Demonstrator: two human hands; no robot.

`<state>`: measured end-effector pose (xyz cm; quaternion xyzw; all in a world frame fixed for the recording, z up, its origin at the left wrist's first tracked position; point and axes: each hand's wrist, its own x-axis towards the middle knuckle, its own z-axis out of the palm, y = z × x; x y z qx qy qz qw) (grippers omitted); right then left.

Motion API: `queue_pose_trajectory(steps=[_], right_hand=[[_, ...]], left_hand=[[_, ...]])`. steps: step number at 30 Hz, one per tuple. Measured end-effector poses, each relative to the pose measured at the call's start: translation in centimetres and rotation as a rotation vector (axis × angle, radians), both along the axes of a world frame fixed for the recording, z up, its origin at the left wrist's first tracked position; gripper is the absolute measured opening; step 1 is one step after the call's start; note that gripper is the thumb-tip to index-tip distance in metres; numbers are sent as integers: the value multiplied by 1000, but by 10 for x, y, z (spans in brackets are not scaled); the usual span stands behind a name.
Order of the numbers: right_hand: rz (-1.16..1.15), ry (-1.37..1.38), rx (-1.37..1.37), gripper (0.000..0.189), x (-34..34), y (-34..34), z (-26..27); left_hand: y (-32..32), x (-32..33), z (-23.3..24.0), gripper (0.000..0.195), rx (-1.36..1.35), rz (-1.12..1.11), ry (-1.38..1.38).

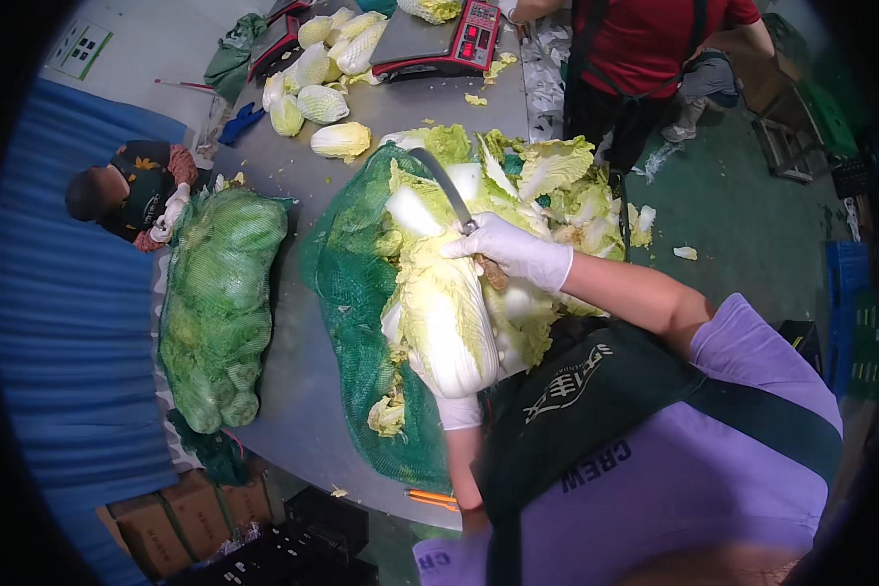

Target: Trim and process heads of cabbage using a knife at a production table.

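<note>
My right hand (509,250), in a white glove, grips the brown handle (491,272) of a curved knife (441,182). Its blade arcs up and left, over loose leaves. A napa cabbage (450,322) lies just below that hand, its white base towards me. Gloved too, my left hand (455,410) holds the cabbage from underneath near the base, its fingers mostly hidden. Beneath both hands is a green mesh sack (351,293), with trimmed cabbage leaves (557,172) heaped beside it.
A full mesh sack of cabbages (223,308) lies at left, near a co-worker (135,190). Netted cabbages (324,104) and a red scale (439,51) are farther up the metal table (293,366). Another person (630,66) stands at upper right. An orange tool (431,499) lies at the near edge.
</note>
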<state>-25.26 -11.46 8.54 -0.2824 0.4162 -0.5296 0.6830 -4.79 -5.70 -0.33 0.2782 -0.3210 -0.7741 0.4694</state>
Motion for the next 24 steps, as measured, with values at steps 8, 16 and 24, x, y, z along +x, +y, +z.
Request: queue_pose_trajectory(steps=[8, 16, 24], right_hand=[[229, -88, -185, 31, -29, 45, 29], [74, -261, -322, 32, -49, 74, 16], [-277, -361, -288, 32, -87, 50, 31]], left_hand=[[-4, 23, -12, 79, 267, 184, 470], [-11, -2, 43, 82, 175, 230, 1026], [-26, 28, 39, 71, 80, 384, 796]])
